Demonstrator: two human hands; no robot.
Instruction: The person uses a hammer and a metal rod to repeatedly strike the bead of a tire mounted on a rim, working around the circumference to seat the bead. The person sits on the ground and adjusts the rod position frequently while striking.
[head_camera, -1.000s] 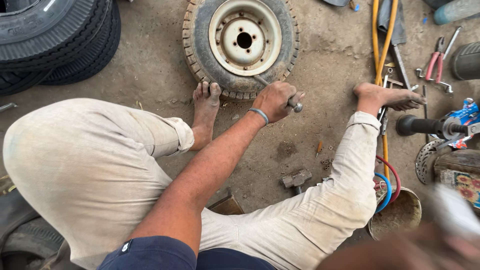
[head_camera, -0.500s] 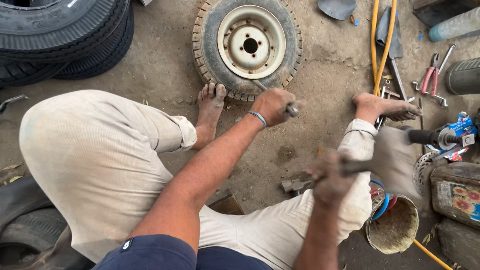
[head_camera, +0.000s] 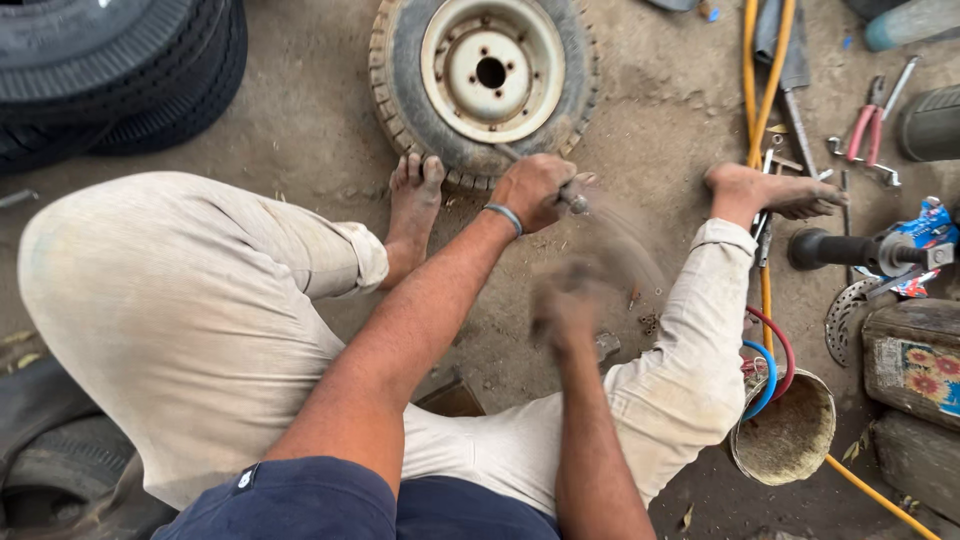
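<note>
A small wheel lies flat on the dirt floor, a worn tyre (head_camera: 400, 105) around a cream steel rim (head_camera: 490, 70). My left hand (head_camera: 535, 188) is shut on a short metal chisel (head_camera: 577, 202) slanted toward the tyre's near edge. My right hand (head_camera: 570, 308) is blurred just below it, shut on a hammer (head_camera: 625, 255) that shows only as a motion streak beside the chisel's end. My bare left foot (head_camera: 415, 195) rests against the tyre and my bare right foot (head_camera: 770, 192) lies out to the right.
Large black tyres (head_camera: 110, 70) are stacked at top left, another tyre (head_camera: 40, 470) at bottom left. On the right lie a yellow hose (head_camera: 760, 80), red-handled pliers (head_camera: 868, 125), an angle grinder (head_camera: 860, 250), a metal bowl (head_camera: 790, 435) and a flower-painted block (head_camera: 915, 355).
My right hand came into view holding the hammer raised on the right, then swung down and left toward the chisel. My left hand stays on the chisel at the tyre.
</note>
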